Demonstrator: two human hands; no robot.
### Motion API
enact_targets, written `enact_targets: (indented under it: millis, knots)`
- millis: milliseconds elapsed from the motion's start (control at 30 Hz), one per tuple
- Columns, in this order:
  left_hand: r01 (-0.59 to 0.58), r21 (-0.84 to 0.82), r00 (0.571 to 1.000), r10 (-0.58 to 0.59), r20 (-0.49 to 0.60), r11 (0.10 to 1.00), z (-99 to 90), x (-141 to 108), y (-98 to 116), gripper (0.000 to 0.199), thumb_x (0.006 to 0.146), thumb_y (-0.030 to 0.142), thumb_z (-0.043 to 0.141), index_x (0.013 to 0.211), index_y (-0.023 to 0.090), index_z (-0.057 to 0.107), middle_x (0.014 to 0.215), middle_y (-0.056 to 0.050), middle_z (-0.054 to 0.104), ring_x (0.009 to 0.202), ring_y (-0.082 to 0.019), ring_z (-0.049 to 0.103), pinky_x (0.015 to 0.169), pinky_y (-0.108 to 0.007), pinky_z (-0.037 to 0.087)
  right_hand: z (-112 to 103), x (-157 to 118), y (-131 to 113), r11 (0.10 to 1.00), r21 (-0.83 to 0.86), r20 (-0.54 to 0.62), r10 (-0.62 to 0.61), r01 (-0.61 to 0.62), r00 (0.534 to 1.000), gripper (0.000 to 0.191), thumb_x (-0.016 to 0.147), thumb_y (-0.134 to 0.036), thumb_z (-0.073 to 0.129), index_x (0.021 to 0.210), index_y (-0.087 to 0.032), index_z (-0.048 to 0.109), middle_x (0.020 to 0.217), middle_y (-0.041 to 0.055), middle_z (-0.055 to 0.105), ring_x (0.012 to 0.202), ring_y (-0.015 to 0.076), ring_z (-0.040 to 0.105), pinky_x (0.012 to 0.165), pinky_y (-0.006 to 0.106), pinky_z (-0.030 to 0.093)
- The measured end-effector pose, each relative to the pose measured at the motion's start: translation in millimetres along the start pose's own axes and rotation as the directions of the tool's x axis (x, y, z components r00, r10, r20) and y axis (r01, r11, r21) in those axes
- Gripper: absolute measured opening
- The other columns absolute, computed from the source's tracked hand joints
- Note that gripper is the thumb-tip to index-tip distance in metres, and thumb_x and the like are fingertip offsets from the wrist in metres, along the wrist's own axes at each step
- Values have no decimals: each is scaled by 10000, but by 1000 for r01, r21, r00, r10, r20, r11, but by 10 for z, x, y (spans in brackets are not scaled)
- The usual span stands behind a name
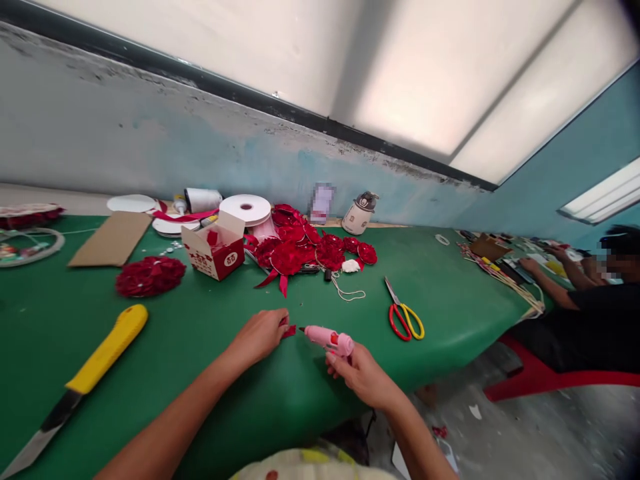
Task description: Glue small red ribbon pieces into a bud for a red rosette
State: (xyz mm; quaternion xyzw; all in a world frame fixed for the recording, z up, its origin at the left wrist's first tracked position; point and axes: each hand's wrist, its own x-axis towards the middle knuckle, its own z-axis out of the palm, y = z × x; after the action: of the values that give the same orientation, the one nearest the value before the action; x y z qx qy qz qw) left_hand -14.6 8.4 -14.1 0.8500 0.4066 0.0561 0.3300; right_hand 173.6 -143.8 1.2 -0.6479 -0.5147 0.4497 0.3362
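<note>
The right hand (pixel 363 375) is closed around the handle of a pink hot glue gun (pixel 330 339), its nozzle pointing left. Just off the nozzle tip, the left hand (pixel 260 333) pinches a small red fabric piece (pixel 289 331) against the green tabletop (pixel 210 347). To do this well, the nozzle should meet the fabric clear of the pinching fingertips, with only a small bead squeezed out.

Beyond the right hand lie red-and-yellow-handled scissors (pixel 405 319). Beyond the left hand sits a heap of red fabric flowers (pixel 305 247), beside a small red-and-white carton (pixel 214 252) with a round red emblem whose characters are too small to read. Far left of the left hand lies a yellow-handled utility knife (pixel 85 373). Far right, another person (pixel 590 300) sits working.
</note>
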Motion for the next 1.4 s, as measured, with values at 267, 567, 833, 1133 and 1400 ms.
enact_targets:
  millis: [267,567,833,1133,1400]
  knots:
    - [-8,-7,1000,8,16,1000,-23,30,-47,133,805,222,450,700,218,532,667,-22,613,624,-168,541,551,-243,288,-54,-54,-75,997,65,106,24,-31,994,256,879,-403,478,929,-171,575,783,29,589,665,124,533,495,203,395]
    - [-20,-26,998,22,62,999,-12,97,-32,135,745,212,511,641,207,596,636,-30,623,628,-177,551,559,-248,308,-154,-140,-51,998,27,139,48,-52,989,354,882,-500,437,873,-172,570,727,25,583,546,97,486,446,194,375]
    - [-19,-41,997,22,80,999,-2,125,-62,107,717,193,528,661,208,618,668,-37,645,657,-183,566,554,-249,322,-114,-87,-175,997,-72,57,22,-18,998,393,889,-507,422,775,-161,570,627,9,555,488,93,441,455,215,335]
    - [-43,-5,997,43,62,999,11,81,-55,125,734,188,500,687,216,613,685,-42,651,656,-186,565,542,-252,293,1,58,-232,991,-131,16,2,0,1000,393,901,-492,403,735,-167,552,597,9,546,480,97,456,457,213,332]
    - [-19,34,999,17,41,999,61,81,-76,121,740,202,498,694,222,608,710,-57,661,654,-192,565,530,-258,267,69,216,-222,983,-184,26,-4,9,1000,418,896,-513,395,707,-169,537,564,1,535,456,96,447,456,217,334]
